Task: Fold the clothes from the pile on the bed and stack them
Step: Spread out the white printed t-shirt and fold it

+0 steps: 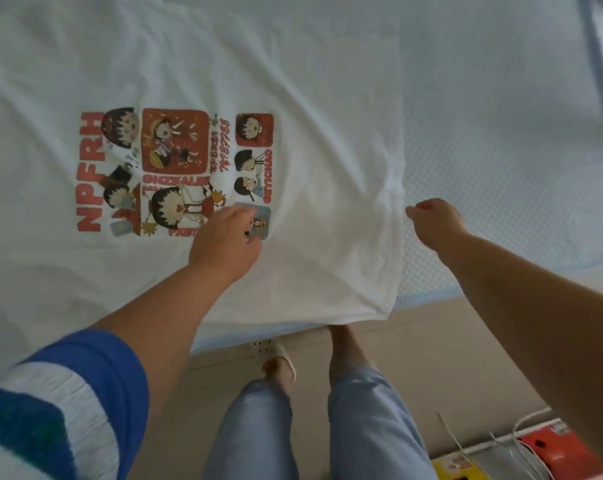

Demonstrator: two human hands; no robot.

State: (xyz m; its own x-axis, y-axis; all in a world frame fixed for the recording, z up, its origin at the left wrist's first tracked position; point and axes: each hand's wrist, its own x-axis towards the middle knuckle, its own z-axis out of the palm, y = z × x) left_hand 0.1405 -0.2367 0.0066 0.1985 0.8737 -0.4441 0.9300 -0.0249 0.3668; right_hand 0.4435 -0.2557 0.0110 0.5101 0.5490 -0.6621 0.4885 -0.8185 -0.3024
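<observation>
Standing at the edge of a bed, a person leans over a white cotton T-shirt (293,98) spread flat, print side up, across a pale blue textured mattress cover (501,133). The head camera, the only view, looks straight down. The shirt's printed panel of red, black and orange cartoon figures and red lettering (175,171) lies sideways to the viewer, and the garment covers most of the bed's near left part, its hem running down the right side and its lower corner hanging just over the mattress edge.

The left hand (224,240) rests palm-down on the fabric at the near corner of the print, fingers curled loosely against the cloth; whether any fabric is pinched cannot be told. The right hand (433,221) sits at the hem, its fingers drawn together at the seam, seemingly nipping the shirt's edge, though the contact itself is too small to confirm.

A blue, white and green striped sleeve (68,403) fills the lower left. Below the bed edge appear light blue trousers (362,427), a cream slipper (276,358) on one foot and beige flooring (449,358). At the lower right, red and yellow boxes (552,448) lie beside white cables (521,424).
</observation>
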